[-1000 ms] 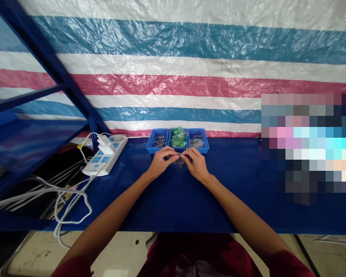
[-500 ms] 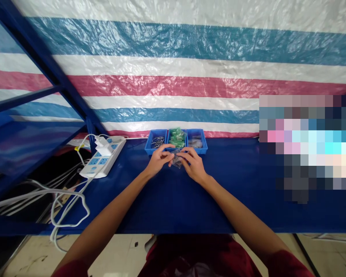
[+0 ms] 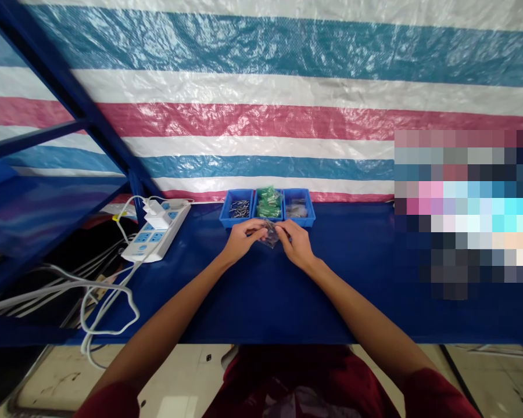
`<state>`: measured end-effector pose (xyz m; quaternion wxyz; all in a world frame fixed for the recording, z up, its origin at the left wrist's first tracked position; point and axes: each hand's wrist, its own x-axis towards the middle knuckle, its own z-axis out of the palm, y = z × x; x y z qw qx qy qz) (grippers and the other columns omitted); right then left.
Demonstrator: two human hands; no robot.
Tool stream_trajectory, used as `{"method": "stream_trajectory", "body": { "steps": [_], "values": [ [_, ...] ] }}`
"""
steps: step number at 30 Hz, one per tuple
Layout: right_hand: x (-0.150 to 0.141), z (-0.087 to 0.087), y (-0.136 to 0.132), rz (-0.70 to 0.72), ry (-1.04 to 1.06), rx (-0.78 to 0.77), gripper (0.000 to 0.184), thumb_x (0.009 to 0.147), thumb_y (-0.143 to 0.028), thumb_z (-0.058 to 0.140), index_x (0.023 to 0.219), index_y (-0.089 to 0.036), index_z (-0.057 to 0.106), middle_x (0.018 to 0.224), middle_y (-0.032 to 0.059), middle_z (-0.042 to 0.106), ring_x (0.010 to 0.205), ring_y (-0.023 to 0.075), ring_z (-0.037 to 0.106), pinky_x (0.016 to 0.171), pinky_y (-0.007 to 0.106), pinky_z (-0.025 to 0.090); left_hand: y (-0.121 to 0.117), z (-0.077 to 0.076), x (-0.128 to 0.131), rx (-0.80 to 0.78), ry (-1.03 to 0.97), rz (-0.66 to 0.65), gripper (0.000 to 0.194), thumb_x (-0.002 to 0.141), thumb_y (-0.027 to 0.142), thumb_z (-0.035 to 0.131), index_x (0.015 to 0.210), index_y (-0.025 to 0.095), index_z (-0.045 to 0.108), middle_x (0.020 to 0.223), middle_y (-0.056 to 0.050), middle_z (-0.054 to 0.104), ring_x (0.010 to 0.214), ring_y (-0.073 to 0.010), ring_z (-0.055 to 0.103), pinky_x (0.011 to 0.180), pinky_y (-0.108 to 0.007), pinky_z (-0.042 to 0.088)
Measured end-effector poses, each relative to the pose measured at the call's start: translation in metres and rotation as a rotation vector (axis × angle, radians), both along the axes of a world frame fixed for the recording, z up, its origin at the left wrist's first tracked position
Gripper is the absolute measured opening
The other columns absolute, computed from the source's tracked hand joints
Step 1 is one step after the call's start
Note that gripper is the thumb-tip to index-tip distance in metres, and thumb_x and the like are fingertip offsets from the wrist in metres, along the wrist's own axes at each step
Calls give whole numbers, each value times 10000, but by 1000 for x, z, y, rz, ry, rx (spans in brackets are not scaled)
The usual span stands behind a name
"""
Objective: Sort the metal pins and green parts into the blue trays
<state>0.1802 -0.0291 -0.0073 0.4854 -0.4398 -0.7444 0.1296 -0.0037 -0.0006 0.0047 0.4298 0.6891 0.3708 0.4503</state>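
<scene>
- While the left hand point(image 3: 240, 240) pinches one side of a small clear bag point(image 3: 270, 235), the right hand point(image 3: 299, 244) grips the other, fingers of both closed on it.
- The bag lies just near of three blue bins point(image 3: 237, 222), above the blue tabletop point(image 3: 265, 302).

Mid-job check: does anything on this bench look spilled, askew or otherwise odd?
The white cables at the left: they lie in loose loops, hang over the front edge of the bench and might snag. No spill shows around the blue bins; the green packets are heaped high but inside theirs.
</scene>
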Motion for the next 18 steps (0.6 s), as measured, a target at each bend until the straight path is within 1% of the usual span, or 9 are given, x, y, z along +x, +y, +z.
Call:
{"method": "stream_trajectory", "body": {
  "steps": [3,5,7,9,10,12,14,16,18],
  "values": [
    [1,0,0,19,17,10,378,995,-272,306,1306,-218,513,1042,86,627,833,168,621,769,302,524,1,5,-1,-87,-87,-24,460,774,393,721,1135,135,599,655,-3,664,540,-131,605,615,-271,527],
    [2,-1,2,45,11,45,383,983,-263,338,1333,-226,490,1126,102,592,818,160,621,735,296,534,1,8,-1,-138,-123,-62,532,767,380,733,1211,148,555,641,12,651,512,-120,588,589,-260,513],
    [2,-2,3,52,-2,80,325,965,-283,411,1247,-223,559,1187,114,555,802,152,620,706,284,539,1,8,-1,-173,-135,-104,529,770,380,732,1216,151,562,631,16,632,512,-115,575,576,-254,507],
    [2,-4,4,35,-5,102,239,952,-307,459,1086,-217,635,1171,110,558,814,152,623,704,275,537,3,6,-1,-171,-123,-105,424,799,410,695,1120,140,634,676,-11,633,572,-126,586,578,-253,512],
    [2,-4,5,25,-1,102,219,951,-316,467,1011,-213,651,1136,105,574,831,157,625,713,273,534,3,5,-1,-153,-117,-87,381,822,437,660,1055,134,668,741,-38,646,629,-139,602,586,-254,518],
    [1,-4,5,18,5,85,228,956,-324,464,924,-205,655,1019,89,619,835,162,625,728,270,524,5,3,-1,-82,-101,-36,390,859,489,589,962,132,707,928,-92,658,775,-173,627,621,-260,536],
    [1,-3,5,32,9,61,243,960,-327,459,902,-193,653,887,69,645,795,160,624,727,266,512,5,2,-2,5,-48,-12,391,845,502,601,938,142,721,1050,-109,649,907,-207,630,698,-277,549],
    [0,-3,4,41,25,41,254,958,-335,464,889,-184,656,818,56,654,753,156,622,727,262,504,5,0,-2,54,37,-19,351,806,472,662,919,147,726,1009,-99,678,930,-220,639,774,-302,546],
    [-1,-3,4,31,65,21,258,950,-343,476,875,-179,662,816,57,667,743,156,627,729,262,504,3,-2,-1,35,85,-35,314,782,435,697,886,140,720,918,-85,710,868,-217,661,799,-325,544]
  ]
}}
